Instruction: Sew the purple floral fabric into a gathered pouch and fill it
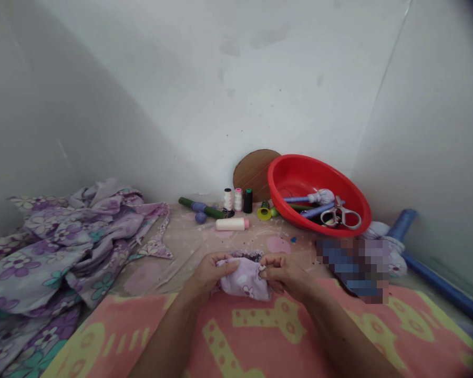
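Note:
Between my hands is a small piece of purple floral cloth, with a dark gathered edge showing behind it. My left hand pinches its left side, the thumb lying on top of the fabric. At the right edge, my right hand has thumb and fingertips pressed together on the cloth; whether a needle is between them is too small to tell. Beneath the cloth lies a pink and yellow patterned blanket. Just beyond my hands rests a white thread spool with a pink end.
Floral fabric is heaped at left. White and black thread cones stand near the wall. A tilted red basin holds scissors and blue sticks. Cardboard leans behind it. A blue rod lies right.

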{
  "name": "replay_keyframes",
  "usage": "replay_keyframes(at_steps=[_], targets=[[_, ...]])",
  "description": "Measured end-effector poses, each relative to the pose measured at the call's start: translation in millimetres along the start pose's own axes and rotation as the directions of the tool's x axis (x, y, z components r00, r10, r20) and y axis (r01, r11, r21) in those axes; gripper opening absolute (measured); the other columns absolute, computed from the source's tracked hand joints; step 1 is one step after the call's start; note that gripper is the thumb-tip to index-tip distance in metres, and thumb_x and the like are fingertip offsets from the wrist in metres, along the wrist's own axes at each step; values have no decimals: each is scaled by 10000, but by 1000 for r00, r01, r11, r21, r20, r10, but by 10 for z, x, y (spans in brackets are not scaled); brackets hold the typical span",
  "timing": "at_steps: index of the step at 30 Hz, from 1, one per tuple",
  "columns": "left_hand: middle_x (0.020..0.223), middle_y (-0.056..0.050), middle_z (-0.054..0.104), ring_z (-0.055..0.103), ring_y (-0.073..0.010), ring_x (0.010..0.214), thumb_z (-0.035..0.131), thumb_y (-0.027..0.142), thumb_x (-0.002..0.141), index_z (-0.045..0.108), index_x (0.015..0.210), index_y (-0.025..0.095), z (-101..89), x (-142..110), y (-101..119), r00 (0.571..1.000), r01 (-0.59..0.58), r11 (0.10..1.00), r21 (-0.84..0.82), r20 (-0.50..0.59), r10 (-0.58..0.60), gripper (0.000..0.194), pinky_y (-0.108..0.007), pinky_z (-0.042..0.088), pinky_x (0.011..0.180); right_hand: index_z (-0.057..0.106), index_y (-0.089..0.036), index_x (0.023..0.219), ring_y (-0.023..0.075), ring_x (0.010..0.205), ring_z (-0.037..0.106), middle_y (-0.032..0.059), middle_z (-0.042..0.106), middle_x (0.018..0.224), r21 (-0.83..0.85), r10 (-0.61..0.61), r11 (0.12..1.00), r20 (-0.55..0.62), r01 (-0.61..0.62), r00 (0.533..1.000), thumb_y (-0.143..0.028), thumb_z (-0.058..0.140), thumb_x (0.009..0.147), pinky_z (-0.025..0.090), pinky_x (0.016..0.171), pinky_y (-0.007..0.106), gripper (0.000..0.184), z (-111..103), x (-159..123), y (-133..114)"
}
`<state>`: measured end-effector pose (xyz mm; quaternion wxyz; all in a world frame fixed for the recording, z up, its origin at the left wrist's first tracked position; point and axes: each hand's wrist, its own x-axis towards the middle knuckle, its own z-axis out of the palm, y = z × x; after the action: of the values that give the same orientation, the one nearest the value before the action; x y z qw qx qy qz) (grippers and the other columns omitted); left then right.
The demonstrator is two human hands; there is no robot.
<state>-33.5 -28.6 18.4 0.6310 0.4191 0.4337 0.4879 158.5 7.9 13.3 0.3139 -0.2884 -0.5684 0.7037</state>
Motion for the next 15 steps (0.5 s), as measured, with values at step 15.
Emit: replay_keyframes(at_steps=[15], targets=[[455, 24, 530, 465, -77, 392, 726, 328, 511, 566, 581, 112, 20, -14, 24, 999, -26, 1000, 1, -21, 26, 278, -182, 336, 394, 563, -117, 599, 20, 250, 276, -76, 418, 332, -49, 16, 999, -14, -17, 1000, -230, 635, 576, 168, 280, 155, 136, 0, -10, -39]])
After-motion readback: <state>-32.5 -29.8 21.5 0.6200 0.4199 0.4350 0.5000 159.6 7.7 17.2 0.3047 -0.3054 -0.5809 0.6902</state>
